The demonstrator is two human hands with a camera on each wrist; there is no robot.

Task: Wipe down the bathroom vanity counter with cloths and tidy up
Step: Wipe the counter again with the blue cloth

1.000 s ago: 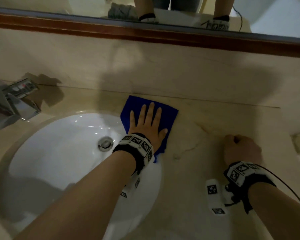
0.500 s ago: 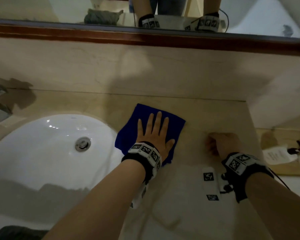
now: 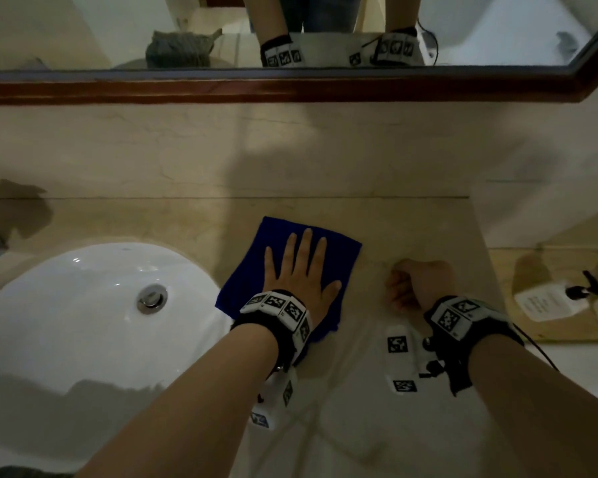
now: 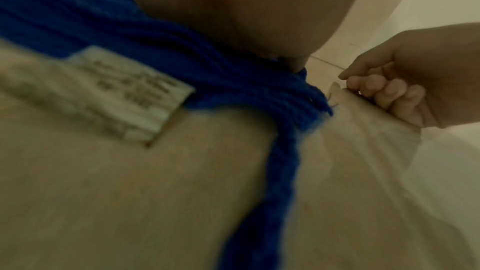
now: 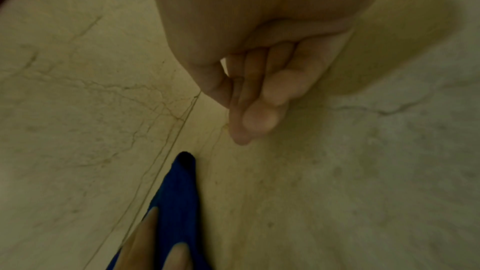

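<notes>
A blue cloth [image 3: 246, 277] lies flat on the beige marble counter [image 3: 377, 229], just right of the sink. My left hand [image 3: 299, 270] presses on it with straight, spread fingers. The left wrist view shows the cloth [image 4: 78, 19] bunched under my palm, with its white label [image 4: 109, 91] lying out on the counter. My right hand [image 3: 418, 282] rests on the counter to the right of the cloth, curled into a fist with nothing in it. In the right wrist view the fist [image 5: 254, 89] sits above the cloth's corner [image 5: 179, 188].
A white oval sink [image 3: 66, 322] with a metal drain [image 3: 151, 298] lies on the left. A mirror with a dark wood frame [image 3: 290, 88] runs along the back. To the right, a lower wooden shelf [image 3: 518, 332] holds small white bottles [image 3: 549, 301].
My left hand has slid the blue cloth rightward from the sink rim, closer to my right fist. The view has swung right, so the tap is out of sight and the shelf shows.
</notes>
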